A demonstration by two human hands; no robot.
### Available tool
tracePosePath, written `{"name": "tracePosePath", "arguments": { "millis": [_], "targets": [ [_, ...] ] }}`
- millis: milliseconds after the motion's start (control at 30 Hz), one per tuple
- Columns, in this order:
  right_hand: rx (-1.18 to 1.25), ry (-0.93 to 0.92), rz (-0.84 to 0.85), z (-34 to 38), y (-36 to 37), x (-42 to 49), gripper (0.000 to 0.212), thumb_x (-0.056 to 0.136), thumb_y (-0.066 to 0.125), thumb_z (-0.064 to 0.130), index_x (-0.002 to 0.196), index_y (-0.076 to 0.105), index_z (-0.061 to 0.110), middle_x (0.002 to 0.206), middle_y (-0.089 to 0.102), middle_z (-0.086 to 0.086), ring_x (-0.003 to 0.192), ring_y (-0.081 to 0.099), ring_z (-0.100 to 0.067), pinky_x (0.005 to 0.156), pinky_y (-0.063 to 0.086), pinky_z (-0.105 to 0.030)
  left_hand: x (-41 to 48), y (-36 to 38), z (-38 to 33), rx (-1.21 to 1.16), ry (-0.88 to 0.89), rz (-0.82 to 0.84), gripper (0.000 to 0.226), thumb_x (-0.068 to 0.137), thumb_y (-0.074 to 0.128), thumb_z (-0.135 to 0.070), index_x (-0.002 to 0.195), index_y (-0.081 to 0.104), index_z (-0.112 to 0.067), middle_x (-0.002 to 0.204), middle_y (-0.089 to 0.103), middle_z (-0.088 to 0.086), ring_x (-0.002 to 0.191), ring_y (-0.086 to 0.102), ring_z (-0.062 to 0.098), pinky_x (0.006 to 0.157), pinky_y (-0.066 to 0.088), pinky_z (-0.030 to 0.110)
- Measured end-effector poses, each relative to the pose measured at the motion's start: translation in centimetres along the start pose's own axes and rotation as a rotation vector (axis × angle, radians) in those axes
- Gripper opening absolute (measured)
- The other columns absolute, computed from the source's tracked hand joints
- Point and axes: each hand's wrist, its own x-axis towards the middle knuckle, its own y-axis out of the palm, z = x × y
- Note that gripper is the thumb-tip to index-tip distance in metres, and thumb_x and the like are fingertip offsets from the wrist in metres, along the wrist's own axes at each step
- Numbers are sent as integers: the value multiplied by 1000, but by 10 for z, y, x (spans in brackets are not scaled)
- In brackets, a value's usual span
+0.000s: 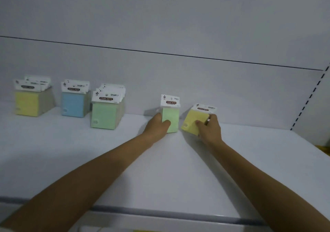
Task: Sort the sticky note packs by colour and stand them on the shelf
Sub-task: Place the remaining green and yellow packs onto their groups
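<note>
On the white shelf, my left hand grips a green sticky note pack that stands upright near the back wall. Just to its right, my right hand holds a yellow sticky note pack, tilted to the right with its white header card pointing up and back. Further left stand three sorted rows of packs: a yellow row, a blue row and a green row, each with white header cards on top.
The shelf's back panel rises right behind the packs. A slotted upright runs down the right side. The shelf's front edge has a grey strip along it.
</note>
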Motion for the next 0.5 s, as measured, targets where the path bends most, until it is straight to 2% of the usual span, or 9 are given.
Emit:
{"name": "tracePosePath", "arguments": {
  "millis": [100,167,267,300,400,500],
  "targets": [
    [202,-54,-22,20,17,-11,27,91,54,16,115,43,16,101,57,0,96,58,-21,89,51,-43,-13,-28,9,94,90,-89,26,88,56,-19,112,56,-9,111,64,9,101,60,27,88,50,39],
    [335,-62,-37,36,30,-14,23,90,56,17,108,42,22,98,58,4,99,59,-21,91,51,-45,-19,-54,20,69,122,-157,21,89,59,-15,109,57,-10,110,66,7,100,62,25,89,50,41],
    [467,-34,-21,62,54,-16,28,89,56,15,113,44,19,107,59,0,104,59,-22,91,52,-44,-31,-94,38,63,123,-187,14,86,62,-13,99,57,-12,106,69,8,96,64,28,85,52,47],
    [514,-12,-7,70,63,-17,30,88,56,13,116,45,17,108,59,0,104,60,-22,88,53,-41,-34,-106,44,66,105,-186,12,86,63,-12,97,57,-12,106,69,9,96,64,29,84,52,47],
    [641,74,64,89,95,-22,30,90,56,10,117,45,16,107,58,-1,94,58,-20,65,53,-29,-39,-136,60,67,76,-185,15,86,64,-12,100,59,-14,108,69,6,98,65,25,88,53,46],
    [673,118,171,97,128,-31,30,91,56,12,118,44,16,108,58,-1,87,57,-18,56,50,-24,-36,-163,72,119,78,-206,29,77,68,-28,103,62,-17,104,71,2,96,67,22,90,52,46]
  ]
}}
